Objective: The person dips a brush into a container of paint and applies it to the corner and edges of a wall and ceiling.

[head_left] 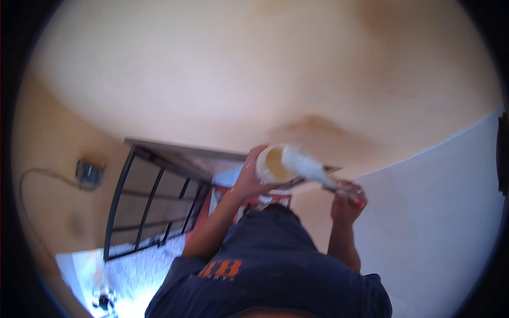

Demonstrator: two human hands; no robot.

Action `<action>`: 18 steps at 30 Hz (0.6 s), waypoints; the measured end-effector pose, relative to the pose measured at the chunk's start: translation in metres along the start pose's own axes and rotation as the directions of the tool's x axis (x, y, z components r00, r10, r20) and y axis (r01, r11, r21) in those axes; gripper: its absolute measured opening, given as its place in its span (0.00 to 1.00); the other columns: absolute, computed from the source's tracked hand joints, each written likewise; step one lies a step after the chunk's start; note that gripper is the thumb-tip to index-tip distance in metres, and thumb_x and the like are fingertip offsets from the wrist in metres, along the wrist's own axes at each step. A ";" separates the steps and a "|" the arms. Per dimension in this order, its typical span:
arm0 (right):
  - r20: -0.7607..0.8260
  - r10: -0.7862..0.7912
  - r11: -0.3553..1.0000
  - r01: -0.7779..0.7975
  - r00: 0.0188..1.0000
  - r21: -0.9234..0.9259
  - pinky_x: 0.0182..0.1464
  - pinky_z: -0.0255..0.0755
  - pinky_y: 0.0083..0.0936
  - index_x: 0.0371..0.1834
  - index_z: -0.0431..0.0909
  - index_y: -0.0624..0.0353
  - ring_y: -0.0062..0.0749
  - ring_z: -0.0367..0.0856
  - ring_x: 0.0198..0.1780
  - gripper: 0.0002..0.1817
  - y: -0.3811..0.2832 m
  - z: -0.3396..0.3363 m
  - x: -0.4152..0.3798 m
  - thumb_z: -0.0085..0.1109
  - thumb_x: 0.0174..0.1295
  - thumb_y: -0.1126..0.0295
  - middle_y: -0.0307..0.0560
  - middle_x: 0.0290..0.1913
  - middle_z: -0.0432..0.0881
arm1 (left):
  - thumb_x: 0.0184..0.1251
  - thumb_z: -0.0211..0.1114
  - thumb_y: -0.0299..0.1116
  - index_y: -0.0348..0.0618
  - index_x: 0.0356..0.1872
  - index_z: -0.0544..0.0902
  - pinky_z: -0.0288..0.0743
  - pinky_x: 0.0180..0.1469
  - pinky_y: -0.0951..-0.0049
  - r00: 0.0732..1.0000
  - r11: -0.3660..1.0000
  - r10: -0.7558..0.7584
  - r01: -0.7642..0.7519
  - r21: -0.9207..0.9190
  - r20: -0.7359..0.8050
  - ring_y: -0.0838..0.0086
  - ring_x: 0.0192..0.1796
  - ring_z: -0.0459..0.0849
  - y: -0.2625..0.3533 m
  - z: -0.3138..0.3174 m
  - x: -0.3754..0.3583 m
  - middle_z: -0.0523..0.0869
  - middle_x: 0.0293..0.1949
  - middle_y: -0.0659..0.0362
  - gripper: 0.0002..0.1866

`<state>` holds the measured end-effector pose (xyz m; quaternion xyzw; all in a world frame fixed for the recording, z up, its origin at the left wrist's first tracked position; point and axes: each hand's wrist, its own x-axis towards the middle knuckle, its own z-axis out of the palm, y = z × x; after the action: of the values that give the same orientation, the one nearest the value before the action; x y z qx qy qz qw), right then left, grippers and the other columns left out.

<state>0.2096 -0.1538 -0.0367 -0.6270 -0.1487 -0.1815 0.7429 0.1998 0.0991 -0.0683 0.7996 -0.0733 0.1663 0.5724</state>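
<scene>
Observation, clock read about the centre of view. My left hand (250,177) is grasping a round white tub (263,165), near centre, fingers around its side; the mouth is turned to view and shows a yellowish interior. My right hand (348,200), at 4 o'clock, is closed on the handle of what appears to be a brush (305,163). Its white-coated head lies toward 10 o'clock from that hand, across the tub's rim; contact inside cannot be told, image blurred. Red patch visible at the right hand. Pale wall surface (212,79) at 12 o'clock, with brownish patches. Black metal frame (154,196) at 8 o'clock; electrical box (90,174) with a cable (45,170) at 9 o'clock. My dark blue shirt (275,265), orange lettering, at 6 o'clock.
</scene>
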 end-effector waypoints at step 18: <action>0.022 0.284 0.954 -0.285 0.959 0.094 0.44 0.77 0.27 0.35 0.76 0.67 0.31 0.79 0.39 0.07 -0.023 0.016 0.010 0.58 0.53 0.79 0.48 0.37 0.78 | 0.28 0.80 0.37 0.38 0.55 0.59 0.70 0.52 0.66 0.997 0.992 0.080 -0.081 -0.093 -0.015 0.65 0.51 0.74 0.031 0.007 0.011 0.73 0.47 0.51 0.49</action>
<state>0.2086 -0.1423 -0.0094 -0.6061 -0.0688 -0.0627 0.7899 0.2016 0.0829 -0.0385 0.7673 -0.1099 0.1903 0.6025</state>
